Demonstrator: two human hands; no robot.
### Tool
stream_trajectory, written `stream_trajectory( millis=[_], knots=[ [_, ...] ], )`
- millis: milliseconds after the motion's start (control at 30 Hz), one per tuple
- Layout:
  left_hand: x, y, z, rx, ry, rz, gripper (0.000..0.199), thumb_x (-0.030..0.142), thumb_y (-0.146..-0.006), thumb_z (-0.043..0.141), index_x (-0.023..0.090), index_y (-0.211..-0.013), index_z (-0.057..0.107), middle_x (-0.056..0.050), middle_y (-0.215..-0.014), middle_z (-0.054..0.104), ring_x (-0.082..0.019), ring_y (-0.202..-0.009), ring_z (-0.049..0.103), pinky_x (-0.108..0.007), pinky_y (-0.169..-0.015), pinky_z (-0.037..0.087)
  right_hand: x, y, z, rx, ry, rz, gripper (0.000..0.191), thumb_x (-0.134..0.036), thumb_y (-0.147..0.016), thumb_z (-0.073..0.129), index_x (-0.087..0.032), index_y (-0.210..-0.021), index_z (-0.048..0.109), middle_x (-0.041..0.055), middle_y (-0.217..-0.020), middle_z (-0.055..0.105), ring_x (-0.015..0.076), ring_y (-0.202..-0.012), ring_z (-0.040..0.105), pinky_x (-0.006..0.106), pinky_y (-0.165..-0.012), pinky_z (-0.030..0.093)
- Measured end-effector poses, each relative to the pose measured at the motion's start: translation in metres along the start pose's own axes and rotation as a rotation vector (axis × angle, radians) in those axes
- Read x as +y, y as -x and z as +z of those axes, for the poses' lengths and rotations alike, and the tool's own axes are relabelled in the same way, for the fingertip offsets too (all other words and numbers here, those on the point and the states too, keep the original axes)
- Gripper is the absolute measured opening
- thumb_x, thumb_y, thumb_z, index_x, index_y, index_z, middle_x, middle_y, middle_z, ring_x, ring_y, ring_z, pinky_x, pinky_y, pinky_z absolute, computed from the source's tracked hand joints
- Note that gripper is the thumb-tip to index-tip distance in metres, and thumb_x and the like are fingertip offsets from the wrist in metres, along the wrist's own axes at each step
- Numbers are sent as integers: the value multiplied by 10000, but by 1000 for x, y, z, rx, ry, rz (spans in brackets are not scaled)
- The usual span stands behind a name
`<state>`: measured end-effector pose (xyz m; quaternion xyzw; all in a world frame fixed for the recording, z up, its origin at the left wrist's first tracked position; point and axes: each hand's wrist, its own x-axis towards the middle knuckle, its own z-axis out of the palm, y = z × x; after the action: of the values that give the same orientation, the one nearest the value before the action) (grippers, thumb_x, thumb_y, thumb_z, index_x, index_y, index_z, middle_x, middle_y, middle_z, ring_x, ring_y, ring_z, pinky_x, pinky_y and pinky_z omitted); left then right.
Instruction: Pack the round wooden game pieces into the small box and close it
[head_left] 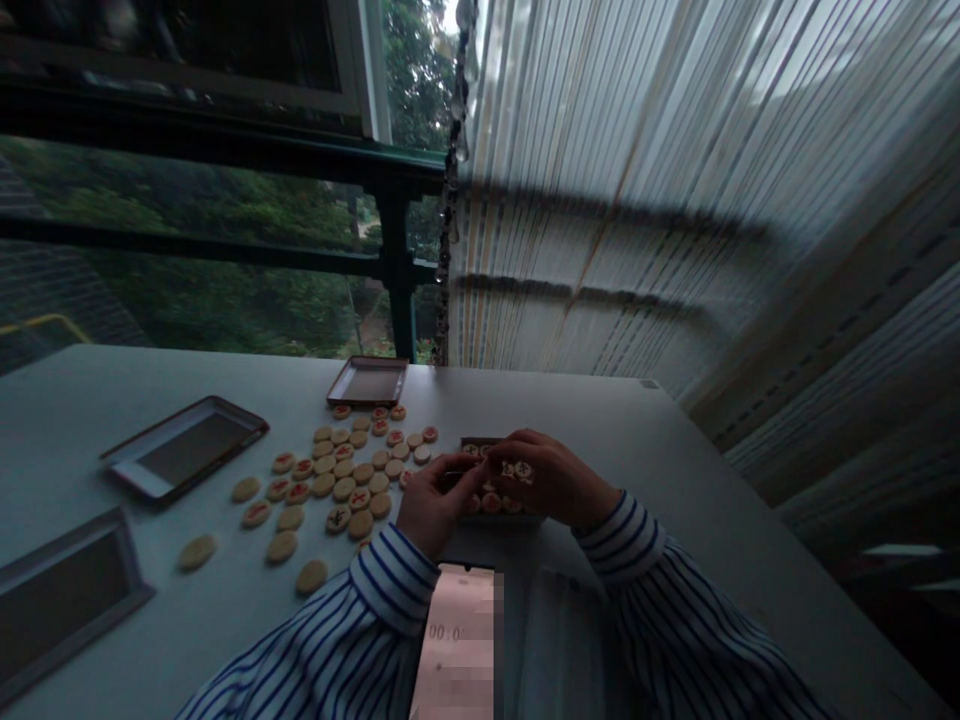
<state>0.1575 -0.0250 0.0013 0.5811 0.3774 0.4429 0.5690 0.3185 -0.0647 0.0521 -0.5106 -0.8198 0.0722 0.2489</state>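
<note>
Currently, left hand (433,508) and right hand (559,478) are hovering at the box (517,518), fingers (456,463) bunching together at the tips; can't tell if they're pinching anything. Marked discs (491,503) are sitting inside the box, loose discs (343,489) lying left of it, phone (457,640) resting in front.

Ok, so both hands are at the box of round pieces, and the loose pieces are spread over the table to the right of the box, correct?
Not quite: the loose pieces are spread over the table to the left of the box, as the head view shows. The left hand and right hand are both at the box.
</note>
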Motion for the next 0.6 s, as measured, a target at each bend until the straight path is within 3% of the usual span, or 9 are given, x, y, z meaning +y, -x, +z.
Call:
stream_trajectory(
  millis=[100,233,600],
  knots=[
    [-4,-2,-6,102,-186,103,236,337,-663,604,144,-799,622,-47,-750,664,-164,-711,621,-276,-679,499,4,1,-6,-13,25,28,207,-269,-781,527,-188,-959,594,66,-894,597,145,-815,543,271,-740,413],
    [-9,-4,-12,180,-334,139,234,340,-684,562,146,-799,623,-52,-772,660,-158,-684,620,-267,-650,498,10,3,-15,-70,107,74,185,-241,-773,521,-189,-929,606,61,-868,606,142,-796,544,265,-724,406],
    [-19,-6,-14,166,-499,178,228,337,-707,514,160,-798,625,-46,-749,657,-148,-648,612,-258,-608,494,26,10,-18,-235,300,151,161,-272,-770,505,-218,-866,623,34,-786,630,142,-695,557,257,-645,385]
  ],
)
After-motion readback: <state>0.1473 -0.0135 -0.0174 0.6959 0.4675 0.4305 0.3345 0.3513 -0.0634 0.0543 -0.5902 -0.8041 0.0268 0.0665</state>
